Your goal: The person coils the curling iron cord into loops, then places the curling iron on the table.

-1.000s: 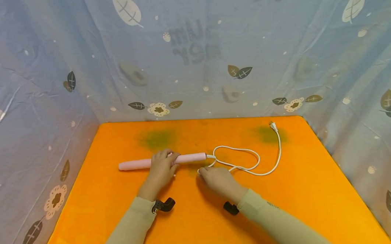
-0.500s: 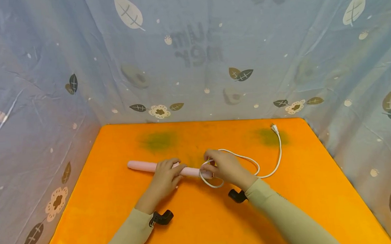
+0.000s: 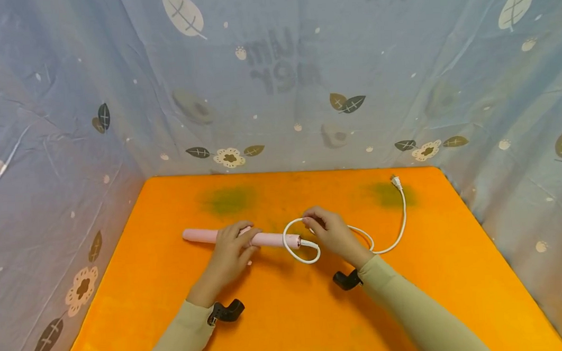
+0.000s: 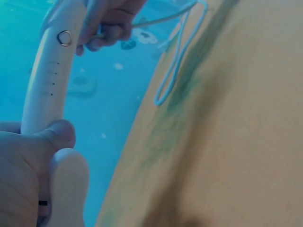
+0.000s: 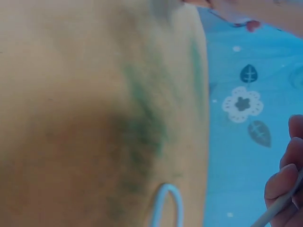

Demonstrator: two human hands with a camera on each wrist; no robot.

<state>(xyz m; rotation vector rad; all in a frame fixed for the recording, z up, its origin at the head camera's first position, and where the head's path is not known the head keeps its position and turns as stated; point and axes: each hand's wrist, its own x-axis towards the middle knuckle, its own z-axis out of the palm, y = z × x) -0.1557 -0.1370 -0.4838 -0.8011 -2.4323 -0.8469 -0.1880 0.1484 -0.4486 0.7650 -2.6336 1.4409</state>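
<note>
My left hand (image 3: 230, 255) grips a pink curling iron (image 3: 271, 239), which lies crosswise with its corded end to the right. In the left wrist view, its handle (image 4: 49, 82) carries a heart-shaped button, and a pale lever (image 4: 70, 182) sticks out by the thumb. Just right of the iron, my right hand (image 3: 336, 239) pinches the white cord (image 3: 306, 262). A loop of that cord passes in front of the handle's end; whether it goes fully around is unclear. The pinching fingertips (image 5: 280, 182) show at the right wrist view's edge.
The rest of the cord curves right across the orange table (image 3: 289, 323) to a two-pin plug (image 3: 396, 183) near the far right corner. Patterned grey-blue curtains (image 3: 287, 117) enclose the table's back and sides.
My right hand has lifted the cord from the table and drawn a loop over the iron's corded end, then moved slightly right. The iron has tilted, its right end lower in view.
</note>
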